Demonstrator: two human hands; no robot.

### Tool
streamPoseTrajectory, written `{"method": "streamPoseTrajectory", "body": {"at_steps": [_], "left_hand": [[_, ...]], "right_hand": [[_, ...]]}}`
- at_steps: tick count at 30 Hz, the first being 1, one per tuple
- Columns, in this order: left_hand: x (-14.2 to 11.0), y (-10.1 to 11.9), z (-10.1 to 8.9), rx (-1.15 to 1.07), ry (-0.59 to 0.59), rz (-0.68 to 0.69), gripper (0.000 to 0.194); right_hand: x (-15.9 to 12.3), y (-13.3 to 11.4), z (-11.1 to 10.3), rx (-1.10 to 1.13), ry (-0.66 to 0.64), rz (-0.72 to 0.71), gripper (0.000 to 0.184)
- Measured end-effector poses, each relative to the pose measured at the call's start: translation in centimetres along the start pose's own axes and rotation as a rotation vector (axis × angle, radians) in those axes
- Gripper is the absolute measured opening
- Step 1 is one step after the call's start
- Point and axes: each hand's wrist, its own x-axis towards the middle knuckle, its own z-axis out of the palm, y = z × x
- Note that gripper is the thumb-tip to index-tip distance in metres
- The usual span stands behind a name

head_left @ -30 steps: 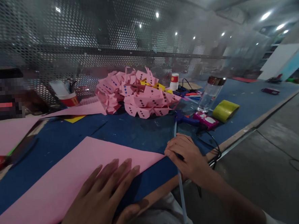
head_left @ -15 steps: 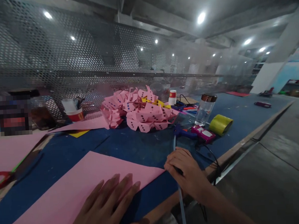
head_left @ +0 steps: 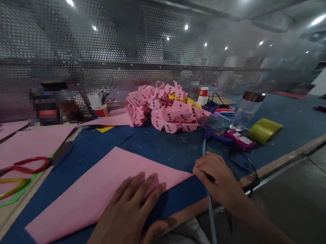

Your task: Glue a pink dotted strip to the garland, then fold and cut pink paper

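Observation:
A folded sheet of pink paper (head_left: 100, 181) lies on the blue tabletop in front of me. My left hand (head_left: 132, 208) rests flat on it, fingers spread, pressing its near side. At the sheet's pointed right corner, my right hand (head_left: 214, 172) is closed, its fingertips pinching the tip. The inside of that hand is dark and partly hidden. A pale glue stick (head_left: 211, 214) runs under the right hand from a blue glue gun (head_left: 217, 136). Beyond the sheet sits a heap of folded pink paper pieces (head_left: 173, 115) with dark dots.
Red-handled scissors (head_left: 30, 165) and yellow-handled scissors (head_left: 12, 188) lie at left on pink sheets. To the right are a magenta device (head_left: 240, 139), a yellow tape roll (head_left: 265, 130) and a clear jar (head_left: 246, 111). Paper cups (head_left: 203, 96) stand behind; a perforated metal screen (head_left: 106, 63) borders the table.
My view has turned left and downward, bringing the scissors and the sheet's left end into sight. Both hands stay at about the same places on the paper.

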Motion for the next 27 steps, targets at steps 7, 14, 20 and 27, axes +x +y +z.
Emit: {"method": "streamPoseTrajectory", "body": {"at_steps": [7, 14, 20, 27], "left_hand": [[-0.4, 0.2, 0.2, -0.031, -0.059, -0.025, 0.069], [-0.4, 0.1, 0.3, -0.018, -0.061, -0.018, 0.072], [-0.3, 0.1, 0.6, -0.009, -0.033, -0.012, 0.075], [-0.7, -0.1, 1.2, -0.033, 0.004, -0.009, 0.076]], "right_hand": [[0.0, 0.0, -0.2, -0.012, -0.019, 0.001, 0.015], [0.1, -0.1, -0.2, -0.012, -0.009, 0.008, 0.016], [0.2, -0.2, -0.3, 0.002, -0.003, 0.006, 0.014], [0.5, -0.7, -0.8, 0.011, -0.009, 0.042, 0.013]]}}
